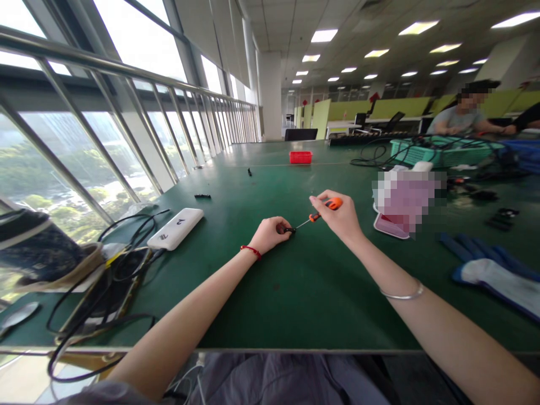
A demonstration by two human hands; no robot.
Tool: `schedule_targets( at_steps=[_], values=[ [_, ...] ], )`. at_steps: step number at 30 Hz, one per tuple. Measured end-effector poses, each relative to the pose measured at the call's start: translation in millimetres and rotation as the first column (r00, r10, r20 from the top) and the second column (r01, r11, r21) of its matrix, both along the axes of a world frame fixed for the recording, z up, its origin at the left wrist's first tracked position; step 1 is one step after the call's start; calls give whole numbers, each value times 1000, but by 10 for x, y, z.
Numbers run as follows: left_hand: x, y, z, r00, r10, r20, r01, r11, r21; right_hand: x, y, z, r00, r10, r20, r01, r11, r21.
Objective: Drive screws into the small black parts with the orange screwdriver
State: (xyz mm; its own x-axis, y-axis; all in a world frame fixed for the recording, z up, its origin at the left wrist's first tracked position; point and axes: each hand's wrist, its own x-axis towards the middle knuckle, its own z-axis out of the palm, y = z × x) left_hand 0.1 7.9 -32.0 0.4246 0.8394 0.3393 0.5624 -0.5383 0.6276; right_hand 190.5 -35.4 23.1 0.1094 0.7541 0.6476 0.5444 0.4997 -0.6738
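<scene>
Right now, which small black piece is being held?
The held piece, in the left hand at the screwdriver's tip. Others, like the long piece near the white device, lie untouched.

Green tabletop, white slab-shaped device at left, red bin farther back, blue-and-white glove at right

a screwdriver with an orange-and-black handle and slim silvery metal shaft slants down leftward, its tip close by a small narrow black piece, partly hidden; whether they touch is too small to tell.
</scene>
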Motion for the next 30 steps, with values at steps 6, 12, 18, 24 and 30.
schedule_targets(
  at_steps=[6, 12, 18, 24, 30],
  values=[
    [0, 7, -2, 1000, -8, -5, 8, 1000, 0, -12, 1, -22, 997, 63, -52, -61, 998, 27],
    [1, 7, 1, 1000, -3, -8, 3, 1000, 2, -18, -10, -26, 999, 42, -8, -42, 999, 27],
    [-10, 19, -10, 1000, -12, -3, 12, 1000, -4, -12, 3, -50, 995, 88, -42, -86, 995, 50],
    [-4, 9, -3, 1000, 2, 7, -1, 1000, -19, -28, -13, -39, 999, 54, -1, -54, 998, 16],
    [-8, 10, -1, 1000, -12, 17, 12, 999, -36, 3, 2, -62, 996, 87, -6, -86, 994, 69]
  ],
)
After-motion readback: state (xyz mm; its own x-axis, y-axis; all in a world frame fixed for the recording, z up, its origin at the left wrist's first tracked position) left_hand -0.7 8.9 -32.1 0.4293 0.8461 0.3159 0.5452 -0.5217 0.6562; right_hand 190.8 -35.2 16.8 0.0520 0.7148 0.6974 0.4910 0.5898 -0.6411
